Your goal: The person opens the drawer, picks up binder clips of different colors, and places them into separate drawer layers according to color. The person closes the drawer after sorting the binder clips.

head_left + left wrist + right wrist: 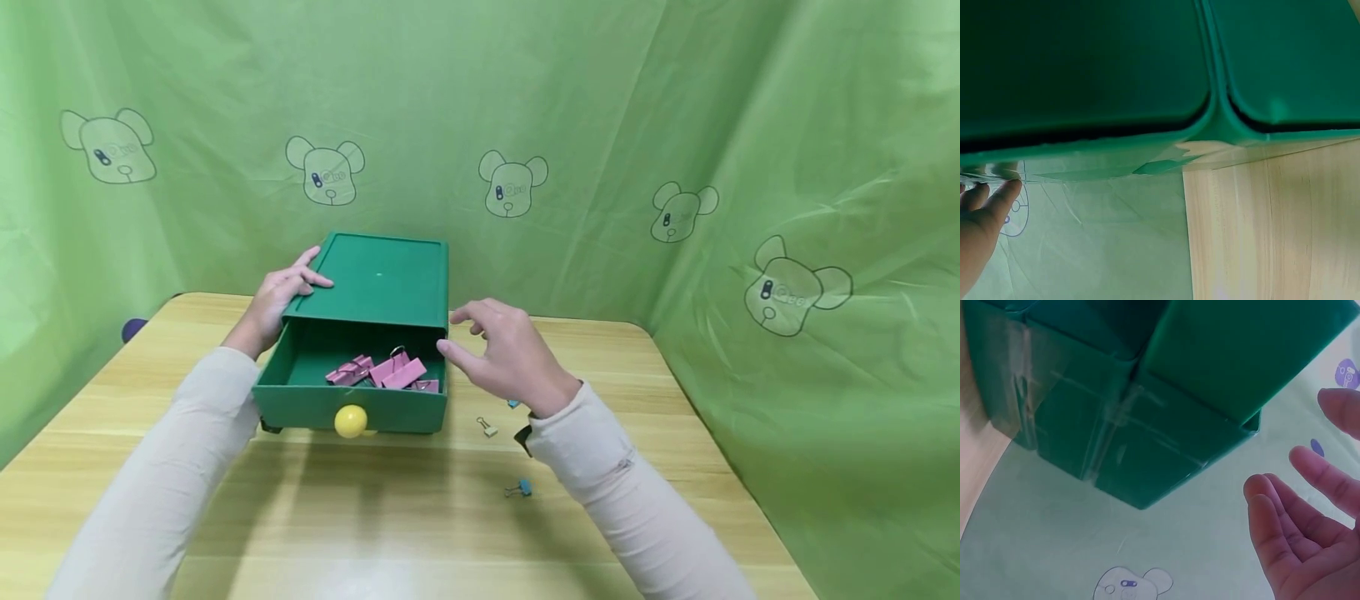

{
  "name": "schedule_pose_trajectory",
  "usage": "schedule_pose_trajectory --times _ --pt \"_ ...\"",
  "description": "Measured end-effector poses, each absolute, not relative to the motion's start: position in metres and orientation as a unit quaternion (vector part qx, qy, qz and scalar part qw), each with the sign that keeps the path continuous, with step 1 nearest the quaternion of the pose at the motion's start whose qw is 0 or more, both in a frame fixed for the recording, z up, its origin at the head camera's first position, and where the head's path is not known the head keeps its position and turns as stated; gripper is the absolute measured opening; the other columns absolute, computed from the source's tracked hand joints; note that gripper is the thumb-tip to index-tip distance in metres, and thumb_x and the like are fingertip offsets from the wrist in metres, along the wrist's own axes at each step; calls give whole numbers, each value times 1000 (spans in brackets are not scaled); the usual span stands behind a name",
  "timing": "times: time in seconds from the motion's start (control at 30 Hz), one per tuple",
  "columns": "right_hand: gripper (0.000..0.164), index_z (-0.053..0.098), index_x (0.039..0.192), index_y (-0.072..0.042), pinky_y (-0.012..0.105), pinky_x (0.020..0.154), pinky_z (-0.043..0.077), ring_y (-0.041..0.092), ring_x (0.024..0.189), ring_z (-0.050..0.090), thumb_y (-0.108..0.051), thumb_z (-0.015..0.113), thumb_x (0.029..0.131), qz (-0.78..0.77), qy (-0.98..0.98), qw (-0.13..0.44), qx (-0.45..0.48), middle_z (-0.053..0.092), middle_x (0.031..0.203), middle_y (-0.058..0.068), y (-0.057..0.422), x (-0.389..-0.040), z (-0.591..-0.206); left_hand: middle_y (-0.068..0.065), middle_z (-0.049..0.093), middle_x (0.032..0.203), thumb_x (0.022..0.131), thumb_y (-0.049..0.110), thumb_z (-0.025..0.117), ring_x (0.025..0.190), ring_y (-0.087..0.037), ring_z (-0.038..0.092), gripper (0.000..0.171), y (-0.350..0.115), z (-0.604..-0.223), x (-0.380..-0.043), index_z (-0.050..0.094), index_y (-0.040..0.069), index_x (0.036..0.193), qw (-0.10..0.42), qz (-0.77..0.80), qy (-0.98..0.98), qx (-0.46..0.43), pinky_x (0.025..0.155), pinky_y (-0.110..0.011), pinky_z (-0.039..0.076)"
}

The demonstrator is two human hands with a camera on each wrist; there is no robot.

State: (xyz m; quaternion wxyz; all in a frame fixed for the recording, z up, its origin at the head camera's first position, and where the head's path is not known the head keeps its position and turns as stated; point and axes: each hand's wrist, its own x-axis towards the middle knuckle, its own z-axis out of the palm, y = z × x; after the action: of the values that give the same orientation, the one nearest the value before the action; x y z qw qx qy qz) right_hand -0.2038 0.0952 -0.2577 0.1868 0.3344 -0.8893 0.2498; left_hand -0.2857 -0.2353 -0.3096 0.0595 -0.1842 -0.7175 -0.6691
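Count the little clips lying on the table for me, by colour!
Blue clips: 2 (one only partly showing, near the right hand)
Yellow clip: 1
Total in view: 3

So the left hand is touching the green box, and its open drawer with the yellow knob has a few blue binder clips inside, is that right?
Not quite: the binder clips inside are pink, not blue, as the head view shows. The rest stands: the left hand is touching the green box, and the drawer with the yellow knob is open.
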Motion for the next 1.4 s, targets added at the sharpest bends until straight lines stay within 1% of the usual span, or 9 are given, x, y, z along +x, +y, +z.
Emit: schedule_pose_trajectory --times 0.4,0.7,0.97,1.2,1.27,1.4 --pt "31 68 108 -4 37 72 53 23 88 63 -28 71 87 243 -910 178 284 68 107 10 124 -208 -267 -8 12 161 90 -3 36 147 -32 -1 43 -234 -308 -284 74 18 89 63 -674 -713 -181 114 -55 1" --pt "33 66 110 -4 41 76 54 27 91 65 -30 69 89 233 -931 158 232 67 110 12 148 -212 -277 -9 13 161 89 -4 36 147 -32 1 42 -233 -308 -284 74 14 91 62 -677 -710 -183 114 -53 1" --pt "35 66 113 -3 43 79 53 29 93 65 -29 67 90 230 -939 150 207 66 116 13 167 -214 -285 -8 12 161 90 -3 36 147 -31 -1 43 -233 -308 -283 74 16 90 59 -676 -712 -182 114 -54 0" --pt "33 65 114 -3 46 78 53 32 92 66 -27 66 91 236 -943 144 186 67 113 14 187 -214 -290 -8 12 162 91 -2 35 147 -32 -1 42 -233 -306 -282 74 14 92 60 -674 -713 -185 114 -55 1" --pt "32 65 114 -2 47 78 52 34 91 66 -26 65 92 240 -942 146 183 67 112 15 192 -213 -291 -8 12 162 91 -2 35 147 -32 -1 42 -232 -306 -282 74 16 91 60 -675 -712 -184 114 -55 0" --pt "30 65 112 -2 47 78 53 33 89 66 -25 64 92 257 -940 143 174 67 111 16 204 -212 -294 -8 11 162 92 -1 36 147 -31 -1 44 -232 -308 -282 73 22 88 59 -678 -711 -179 114 -55 -1"
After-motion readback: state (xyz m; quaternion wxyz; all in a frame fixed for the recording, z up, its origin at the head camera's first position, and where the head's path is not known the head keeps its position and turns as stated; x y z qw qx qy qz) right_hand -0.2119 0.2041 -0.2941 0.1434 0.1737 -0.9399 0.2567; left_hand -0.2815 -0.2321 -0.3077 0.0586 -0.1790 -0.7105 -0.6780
